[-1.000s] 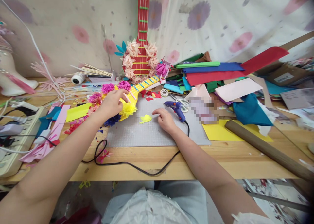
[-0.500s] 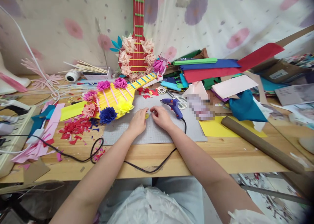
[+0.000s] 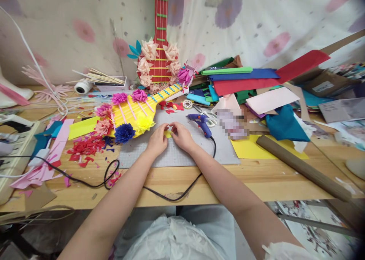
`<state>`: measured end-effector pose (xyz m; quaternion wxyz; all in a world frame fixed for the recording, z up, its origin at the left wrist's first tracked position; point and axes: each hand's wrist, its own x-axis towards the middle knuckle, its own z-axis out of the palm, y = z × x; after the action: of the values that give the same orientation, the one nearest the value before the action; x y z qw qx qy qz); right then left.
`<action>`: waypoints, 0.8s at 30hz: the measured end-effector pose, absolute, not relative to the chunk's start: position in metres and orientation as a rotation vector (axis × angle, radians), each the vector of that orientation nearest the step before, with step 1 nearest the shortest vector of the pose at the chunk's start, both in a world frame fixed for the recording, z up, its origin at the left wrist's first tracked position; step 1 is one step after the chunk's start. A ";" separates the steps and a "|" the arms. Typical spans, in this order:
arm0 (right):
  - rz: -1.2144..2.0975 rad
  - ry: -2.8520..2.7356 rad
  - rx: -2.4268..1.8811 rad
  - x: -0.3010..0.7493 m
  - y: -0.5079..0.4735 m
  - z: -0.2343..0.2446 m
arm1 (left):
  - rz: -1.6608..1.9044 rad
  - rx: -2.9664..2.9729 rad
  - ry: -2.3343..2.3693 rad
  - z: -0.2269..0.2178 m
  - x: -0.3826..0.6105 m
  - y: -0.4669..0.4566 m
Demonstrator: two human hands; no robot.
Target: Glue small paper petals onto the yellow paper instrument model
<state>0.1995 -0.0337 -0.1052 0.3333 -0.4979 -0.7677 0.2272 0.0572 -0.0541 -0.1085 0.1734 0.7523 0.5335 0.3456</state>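
Note:
Both hands meet over the grey cutting mat (image 3: pixel 182 157), closed around a small piece of yellow paper (image 3: pixel 168 133). My left hand (image 3: pixel 156 140) pinches it from the left, and my right hand (image 3: pixel 182 136) has its fingers on the other side. Most of the piece is hidden by the fingers. Just left of the hands lies a yellow paper guitar (image 3: pixel 125 113) trimmed with pink, blue and yellow paper flowers. To the right of my right hand rests a blue glue gun (image 3: pixel 201 124) on the mat, its black cord trailing toward me.
A red paper guitar (image 3: pixel 160 62) leans on the curtain behind. Red paper scraps (image 3: pixel 87 148) are heaped at left near a power strip (image 3: pixel 24 157). Scissors (image 3: pixel 211 119), rolled coloured paper (image 3: pixel 242 77) and a brown roll (image 3: pixel 302 167) lie at right.
My hands have shifted slightly left and turned, so more of the yellow paper shows between them. The guitars and glue gun have stayed in place.

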 end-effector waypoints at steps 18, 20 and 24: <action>0.767 -1.879 -1.112 0.216 -0.037 -0.099 | 1.160 1.826 1.427 -0.097 0.075 -0.052; 0.767 -1.865 -1.126 0.215 -0.037 -0.099 | 1.183 1.747 1.423 -0.098 0.075 -0.052; 0.742 -1.861 -1.165 0.217 -0.035 -0.094 | 1.238 1.577 1.387 -0.099 0.076 -0.051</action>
<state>0.2167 -0.0353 -0.0943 0.4005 -0.4608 -0.7357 0.2933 0.0758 -0.0512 -0.0994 0.3446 0.6073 0.5340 0.4767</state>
